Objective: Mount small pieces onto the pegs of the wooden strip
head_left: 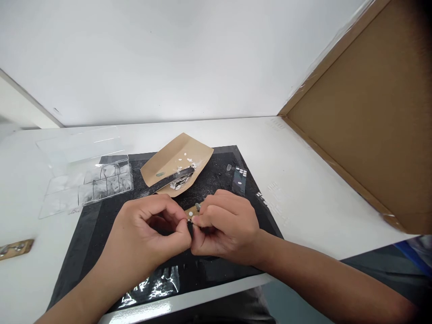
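Observation:
Both hands meet over the black mat (216, 279), fingertips nearly touching. My left hand (155, 225) is closed in a pinch of thumb and forefinger at a small dark piece (190, 228); its shape is mostly hidden by the fingers. My right hand (226, 225) is closed with curled fingers against the same spot, and what it grips cannot be made out. Just behind the fingertips a small tan piece (191, 212) with a white dot shows, with a grey rounded bit beside my right forefinger.
A tan paper tray (168, 157) holds white bits and a dark strip (168, 179). Left stands a clear compartment box (104, 182) with small bags. A dark card (239, 180) with white ovals lies right. A cardboard panel (367, 112) rises at right; a wooden piece (16, 248) lies far left.

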Available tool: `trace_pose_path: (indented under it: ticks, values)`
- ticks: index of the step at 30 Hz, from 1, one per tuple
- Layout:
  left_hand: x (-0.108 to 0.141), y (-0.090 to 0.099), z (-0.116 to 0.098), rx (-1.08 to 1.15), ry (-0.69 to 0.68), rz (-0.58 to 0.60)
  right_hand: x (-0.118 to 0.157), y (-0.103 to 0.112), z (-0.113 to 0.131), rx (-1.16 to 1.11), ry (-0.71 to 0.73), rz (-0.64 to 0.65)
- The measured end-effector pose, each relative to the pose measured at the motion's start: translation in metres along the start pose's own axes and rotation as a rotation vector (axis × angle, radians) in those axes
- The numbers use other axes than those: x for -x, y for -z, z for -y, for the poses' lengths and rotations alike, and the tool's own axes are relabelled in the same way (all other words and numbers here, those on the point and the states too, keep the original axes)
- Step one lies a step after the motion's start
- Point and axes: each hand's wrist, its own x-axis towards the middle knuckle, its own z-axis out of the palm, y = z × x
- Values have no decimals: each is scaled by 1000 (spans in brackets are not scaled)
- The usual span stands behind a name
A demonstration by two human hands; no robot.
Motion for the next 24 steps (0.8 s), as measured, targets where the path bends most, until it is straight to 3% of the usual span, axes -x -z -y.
trace_pose_path:
  ticks: [8,17,24]
  values:
    - [-1,3,0,110,87,68,-2,1,0,-259,-189,-6]
    - [-2,8,7,137,8,101,-3,1,1,-459,-341,-1]
    - [-3,12,10,152,-1,147,-4,2,0,-434,-283,-28]
